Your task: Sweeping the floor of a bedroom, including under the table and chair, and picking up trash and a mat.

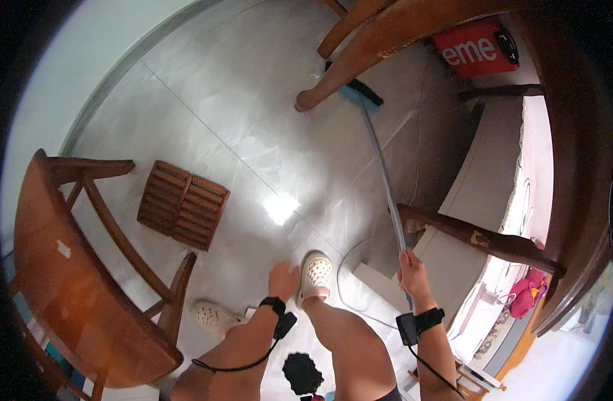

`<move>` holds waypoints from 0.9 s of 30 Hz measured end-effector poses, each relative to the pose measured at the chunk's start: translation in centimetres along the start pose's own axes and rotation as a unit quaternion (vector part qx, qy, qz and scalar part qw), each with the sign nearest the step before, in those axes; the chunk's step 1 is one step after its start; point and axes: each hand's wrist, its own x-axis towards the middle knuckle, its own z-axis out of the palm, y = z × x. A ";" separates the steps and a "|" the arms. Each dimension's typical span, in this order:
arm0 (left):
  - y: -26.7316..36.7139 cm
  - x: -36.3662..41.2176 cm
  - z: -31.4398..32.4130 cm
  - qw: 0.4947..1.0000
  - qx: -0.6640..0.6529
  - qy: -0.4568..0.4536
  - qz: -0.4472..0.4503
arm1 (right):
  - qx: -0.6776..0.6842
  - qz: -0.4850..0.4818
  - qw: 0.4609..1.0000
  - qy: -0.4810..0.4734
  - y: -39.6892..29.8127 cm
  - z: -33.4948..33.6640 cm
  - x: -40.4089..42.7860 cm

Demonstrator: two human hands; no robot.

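My right hand [413, 273] is closed around the grey handle of a floor brush [385, 175], at the lower right. The handle runs up and away to a blue brush head with black bristles [364, 95], which lies on the pale tiled floor [266, 130]. A curved wooden leg [326, 87] hides part of that head. My left hand [284, 280] hangs beside a cream perforated clog [316, 273] on a foot; it holds nothing that I can see, and its fingers look slightly spread.
Left stands a wooden chair [80, 280], with a slatted wooden mat [183, 204] on the floor near it. Wooden furniture legs [477, 238] cross the right side. A red box [479, 50] with lettering lies at upper right. A thin cable [340, 280] curves across the floor.
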 end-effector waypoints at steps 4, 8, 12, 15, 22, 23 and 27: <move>0.6 -10.1 -1.2 0.985 -0.115 -0.084 -0.094 | -0.045 -0.030 0.998 0.013 4.4 -2.1 -7.0; 1.0 -18.9 -3.6 0.953 -0.125 -0.231 -0.148 | -0.058 0.028 0.998 0.006 1.9 -7.2 -17.4; 3.5 -24.7 -9.7 0.947 -0.117 -0.246 -0.170 | -0.075 0.032 0.996 0.034 1.9 -9.8 -18.0; 2.6 -27.9 -10.7 0.949 -0.148 -0.213 -0.181 | -0.117 -0.090 0.987 0.059 -2.8 -7.8 -9.9; 4.9 -31.4 -20.2 0.948 0.126 -0.243 -0.164 | -0.204 -0.048 0.977 -0.035 -0.5 -3.6 -2.8; 2.5 -33.5 -19.7 0.948 0.128 -0.245 -0.157 | -0.212 -0.057 0.976 -0.004 3.8 -3.4 -4.5; -4.0 -44.9 -18.0 0.913 0.266 -0.279 -0.136 | -0.231 -0.006 0.968 -0.093 7.3 -4.4 -17.8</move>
